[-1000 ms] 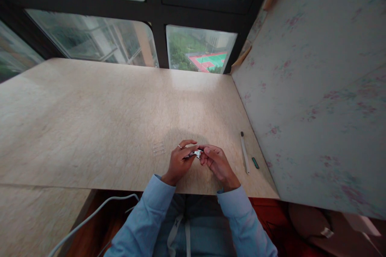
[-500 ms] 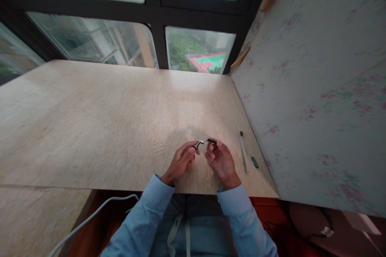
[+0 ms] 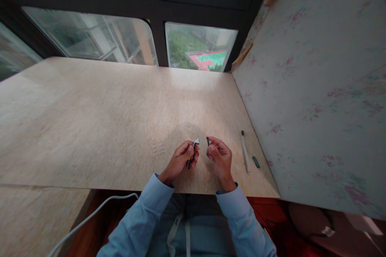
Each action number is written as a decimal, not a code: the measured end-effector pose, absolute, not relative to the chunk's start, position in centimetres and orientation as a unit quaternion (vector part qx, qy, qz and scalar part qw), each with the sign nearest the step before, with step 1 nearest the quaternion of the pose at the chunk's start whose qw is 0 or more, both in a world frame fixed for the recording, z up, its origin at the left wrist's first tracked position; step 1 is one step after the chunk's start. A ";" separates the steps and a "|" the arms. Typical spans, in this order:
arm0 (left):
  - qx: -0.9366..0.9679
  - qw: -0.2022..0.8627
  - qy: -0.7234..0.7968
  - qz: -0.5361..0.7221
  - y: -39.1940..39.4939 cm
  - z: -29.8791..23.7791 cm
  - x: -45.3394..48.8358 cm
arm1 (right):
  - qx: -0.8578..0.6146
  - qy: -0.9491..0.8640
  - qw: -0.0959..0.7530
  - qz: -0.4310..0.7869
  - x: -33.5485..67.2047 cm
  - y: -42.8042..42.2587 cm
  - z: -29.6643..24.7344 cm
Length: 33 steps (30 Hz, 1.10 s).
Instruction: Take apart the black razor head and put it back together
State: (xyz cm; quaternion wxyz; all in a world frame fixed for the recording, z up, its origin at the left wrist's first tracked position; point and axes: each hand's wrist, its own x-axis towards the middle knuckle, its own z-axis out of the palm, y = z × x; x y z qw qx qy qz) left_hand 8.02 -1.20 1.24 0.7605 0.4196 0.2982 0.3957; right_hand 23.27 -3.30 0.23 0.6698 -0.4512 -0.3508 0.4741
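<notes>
My left hand is closed around a slim black handle with a bent silver head, which looks like a razor handle. The silver end points up and away from me, and the black shaft shows below my fingers. A short gap to the right, my right hand pinches a small dark green-black piece between thumb and fingers, held upright; its exact kind is too small to tell. Both hands are raised just over the near part of the table.
To the right lie a white toothbrush with dark bristles and a small dark green rectangular piece, near the patterned wall. Some clear plastic pieces lie left of my hands. A white cable hangs by the table edge.
My left hand has turned the handle, so more of its black shaft shows. My right hand has tipped its dark piece from lying level to upright.
</notes>
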 end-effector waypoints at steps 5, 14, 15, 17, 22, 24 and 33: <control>0.472 0.726 0.283 0.414 -1.2 1.3 8.1 | -0.415 -0.331 0.669 0.521 23.0 -3.3 0.7; 0.479 0.728 0.276 0.405 -1.4 1.2 8.2 | -0.326 -0.280 0.657 0.620 22.5 -3.3 1.9; 0.479 0.728 0.280 0.402 -1.4 1.2 8.3 | -0.322 -0.280 0.653 0.626 22.5 -3.3 1.9; 0.479 0.727 0.291 0.396 -1.3 1.1 8.4 | -0.315 -0.278 0.645 0.638 22.5 -3.4 1.9; 0.484 0.718 0.297 0.402 -1.2 1.3 8.6 | -0.295 -0.272 0.631 0.664 22.5 -3.6 2.1; 0.484 0.715 0.296 0.408 -1.1 1.4 8.7 | -0.291 -0.272 0.629 0.668 22.4 -3.7 2.2; 0.492 0.703 0.307 0.411 -1.2 1.4 8.7 | -0.314 -0.267 0.615 0.672 22.3 -3.5 1.9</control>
